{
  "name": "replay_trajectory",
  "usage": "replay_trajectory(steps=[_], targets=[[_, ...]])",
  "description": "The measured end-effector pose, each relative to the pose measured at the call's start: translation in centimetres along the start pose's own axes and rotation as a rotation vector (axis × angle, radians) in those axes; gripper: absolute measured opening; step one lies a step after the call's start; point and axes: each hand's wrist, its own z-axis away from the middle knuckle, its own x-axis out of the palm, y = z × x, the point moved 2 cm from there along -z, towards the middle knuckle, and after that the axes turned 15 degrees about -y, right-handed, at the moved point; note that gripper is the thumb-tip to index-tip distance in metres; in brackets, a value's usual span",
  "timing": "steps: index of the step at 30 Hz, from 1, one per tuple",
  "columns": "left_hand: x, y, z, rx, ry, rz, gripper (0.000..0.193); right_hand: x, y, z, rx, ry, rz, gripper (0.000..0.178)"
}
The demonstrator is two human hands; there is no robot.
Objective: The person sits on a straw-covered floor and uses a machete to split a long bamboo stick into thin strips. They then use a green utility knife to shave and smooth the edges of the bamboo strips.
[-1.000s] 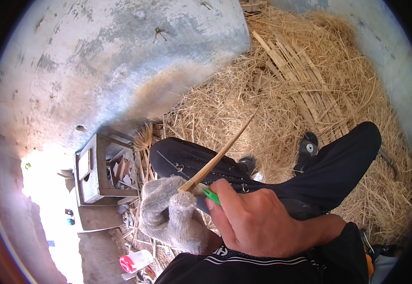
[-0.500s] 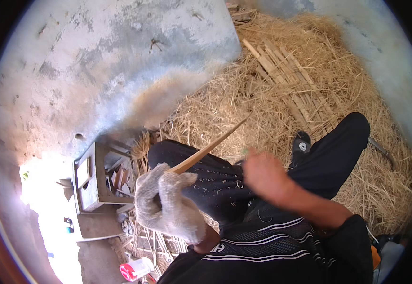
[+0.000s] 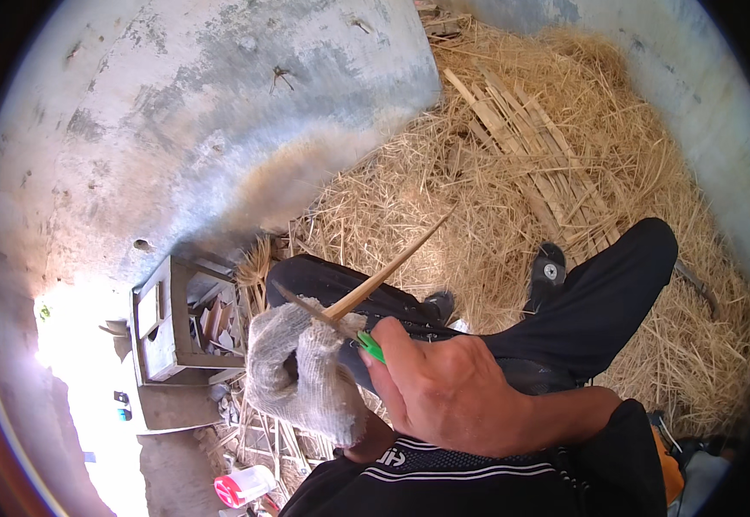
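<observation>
My left hand (image 3: 301, 379), in a pale knitted glove, is closed around the lower end of a bamboo strip (image 3: 390, 266). The strip slants up to the right and narrows to a thin tip over the straw. My bare right hand (image 3: 452, 388) grips a knife (image 3: 371, 345) by its green handle. Its blade points up to the left and lies across the strip just above the glove; the exact contact is too small to tell. Both hands are in front of my torso, the gloved one near my left thigh.
Straw shavings (image 3: 469, 224) cover the floor, with a bundle of split bamboo slats (image 3: 530, 138) on them. A wooden cabinet (image 3: 164, 345) holding scraps stands at left, near a white tub with a red end (image 3: 245, 487). A plastered wall (image 3: 202, 112) rises behind. A curved tool (image 3: 695, 283) lies at right.
My right hand has moved left and down, bringing the knife against the bamboo strip beside the glove. My left hand has barely moved and keeps its hold.
</observation>
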Motion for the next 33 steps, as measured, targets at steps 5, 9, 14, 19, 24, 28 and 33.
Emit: replay_trajectory(steps=[5,9,14,19,24,28,33], targets=[[0.1,-1.1,0.5,0.006,0.117,0.085,0.014,1.2,1.1,-0.3,0.086,0.006,0.096,0.016],[0.7,-0.6,0.1,0.121,0.078,0.081,0.016,4.6,11.7,-0.7,0.408,-0.022,0.267,0.025],[0.8,-1.7,0.0,0.173,0.041,0.13,0.021,-0.2,6.5,1.0,0.319,0.055,-0.022,0.022],[1.1,-1.3,0.2,0.141,0.068,0.131,0.017,-1.1,1.5,-0.2,0.059,-0.008,-0.068,0.018],[1.0,-0.5,0.1,0.057,0.051,0.09,0.017,0.0,1.3,-0.6,0.074,0.011,-0.013,0.017],[0.8,-1.6,0.1,0.094,0.073,0.089,0.02,1.3,2.8,-0.7,0.06,0.107,0.185,0.018],[1.7,-0.1,0.4,0.032,0.114,0.098,0.012,1.3,3.7,-0.3,0.142,0.108,0.271,0.018]])
